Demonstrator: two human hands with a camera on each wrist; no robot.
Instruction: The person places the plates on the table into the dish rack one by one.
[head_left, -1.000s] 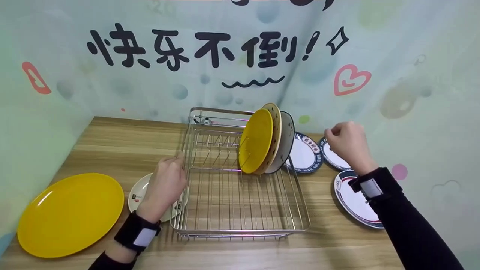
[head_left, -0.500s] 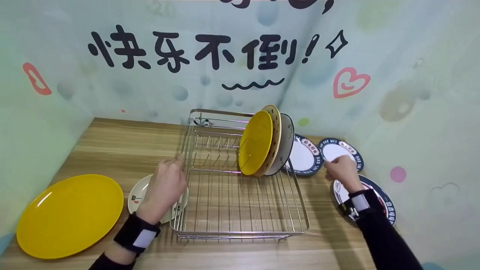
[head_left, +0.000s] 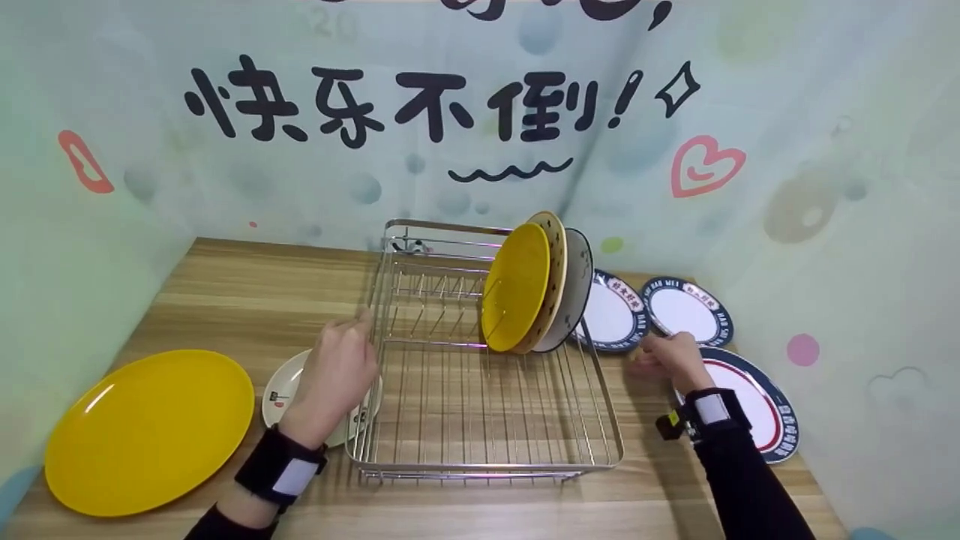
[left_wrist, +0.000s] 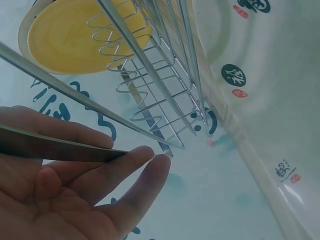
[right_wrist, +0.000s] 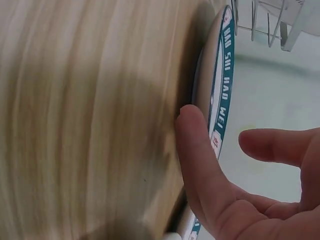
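Note:
My left hand [head_left: 341,367] grips the left rim of a wire dish rack [head_left: 487,466]. In the left wrist view the rim bar sits between the thumb and fingers of the left hand [left_wrist: 130,147]. A yellow plate [head_left: 516,289], a beige dotted plate [head_left: 556,255] and a white dark-rimmed plate [head_left: 577,292] stand upright in the rack. My right hand [head_left: 667,360] lies low on the table between blue-rimmed plates. In the right wrist view its thumb [right_wrist: 192,135] touches the edge of a blue-rimmed plate [right_wrist: 222,65], with the fingers spread above it.
A large yellow plate [head_left: 150,431] lies at the front left, with a small cream plate [head_left: 289,386] partly under my left hand. Three blue-rimmed plates [head_left: 611,319] [head_left: 686,311] [head_left: 757,412] lie right of the rack. Printed walls close off the back and sides.
My right hand came down from beside the racked plates to the table, against a blue-rimmed plate's edge. My left hand stayed on the rack rim.

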